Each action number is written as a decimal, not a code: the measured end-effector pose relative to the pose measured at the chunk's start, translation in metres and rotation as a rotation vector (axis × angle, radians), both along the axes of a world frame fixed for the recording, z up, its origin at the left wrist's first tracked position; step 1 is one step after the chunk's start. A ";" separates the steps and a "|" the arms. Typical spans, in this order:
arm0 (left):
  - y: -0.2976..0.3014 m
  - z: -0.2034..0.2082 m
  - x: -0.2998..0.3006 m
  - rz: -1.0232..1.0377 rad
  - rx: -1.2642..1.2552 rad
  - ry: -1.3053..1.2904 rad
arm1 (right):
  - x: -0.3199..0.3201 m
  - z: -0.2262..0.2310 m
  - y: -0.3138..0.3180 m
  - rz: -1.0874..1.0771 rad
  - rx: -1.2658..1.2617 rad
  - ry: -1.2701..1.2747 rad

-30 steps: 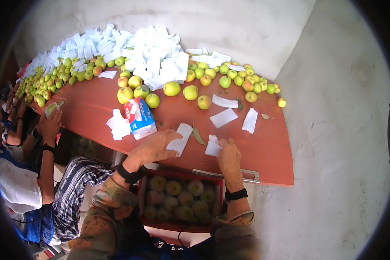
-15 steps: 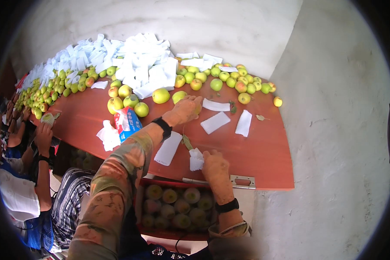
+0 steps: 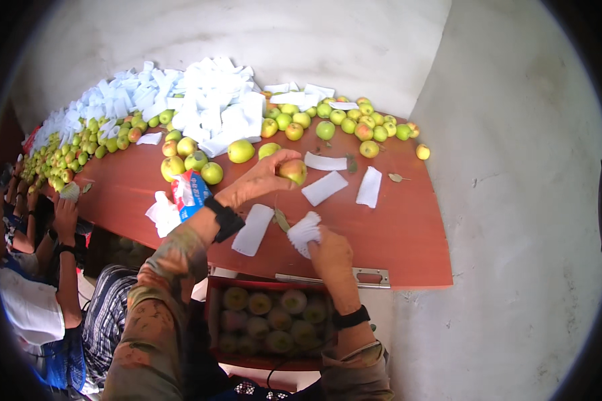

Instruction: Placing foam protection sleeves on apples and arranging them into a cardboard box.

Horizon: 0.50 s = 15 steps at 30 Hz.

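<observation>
Between the thumb and fingers of my left hand [image 3: 259, 180] is a yellow-green apple with a red blush [image 3: 293, 172], held just above the red-brown table [image 3: 408, 227]. My right hand [image 3: 332, 255] pinches a white foam net sleeve [image 3: 304, 231], which is puffed partly open on the side towards the apple. Flat white foam sleeves lie near the hands: one [image 3: 253, 230] left of my right hand, another [image 3: 325, 188] right of the apple. A dry leaf [image 3: 281, 219] lies beside the pinched sleeve.
A heap of white sleeves [image 3: 214, 100] and many green apples [image 3: 354, 123] line the wall. A red box [image 3: 214, 321] of sleeved apples sits below the table edge. A blue-and-red packet [image 3: 188, 194] with tissue lies left of my wrist. Another person's hand [image 3: 65, 217] works at far left.
My left hand has turned and now shows the apple in its grip. In my right hand the sleeve has been raised and spread wider.
</observation>
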<state>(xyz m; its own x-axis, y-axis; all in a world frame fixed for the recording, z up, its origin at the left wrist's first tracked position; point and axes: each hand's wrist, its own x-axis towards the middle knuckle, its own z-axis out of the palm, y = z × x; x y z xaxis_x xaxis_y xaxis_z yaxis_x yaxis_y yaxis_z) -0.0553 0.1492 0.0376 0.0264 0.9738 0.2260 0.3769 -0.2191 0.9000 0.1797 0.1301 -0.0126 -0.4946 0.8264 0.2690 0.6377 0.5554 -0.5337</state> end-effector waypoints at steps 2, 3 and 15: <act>-0.040 0.012 0.006 -0.086 -0.070 -0.284 | -0.002 0.005 0.000 -0.031 0.005 0.106; -0.058 0.016 0.009 -0.112 -0.083 -0.328 | -0.004 0.008 0.000 -0.079 0.013 0.207; -0.139 -0.028 0.043 -0.110 -0.084 -0.615 | -0.028 0.008 -0.013 0.114 -0.041 0.279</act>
